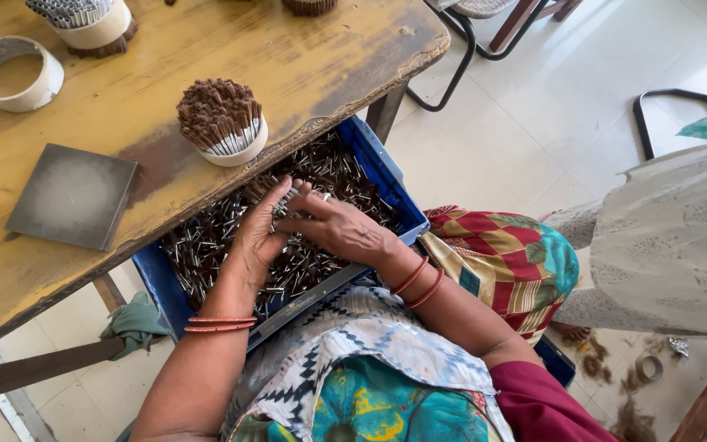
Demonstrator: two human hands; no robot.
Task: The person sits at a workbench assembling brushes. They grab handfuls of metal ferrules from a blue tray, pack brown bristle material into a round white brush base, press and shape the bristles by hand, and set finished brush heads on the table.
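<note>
Metal-tipped brown sticks (206, 245) are still filling the blue crate (386, 176) on the lap, where left hand (257, 233) and right hand (344, 231) are gathering a small bunch; one banded bundle (221, 121) is standing finished on the wooden table (304, 65).

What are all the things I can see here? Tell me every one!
small sticks: too many to count, dark with silvery ends, loose in the crate
crate: one, blue, on the person's lap under the table edge
table: one, worn yellow wood, upper left
stick bundle in a ring: one, brown, near the table edge
second bundle: one, silvery ends up, top left
tape ring: one, whitish, far left
flat square plate: one, grey, on the table
cloth: one, green, under the table
bangles: several, red, both wrists
left hand: gathering sticks
right hand: gathering sticks
</note>
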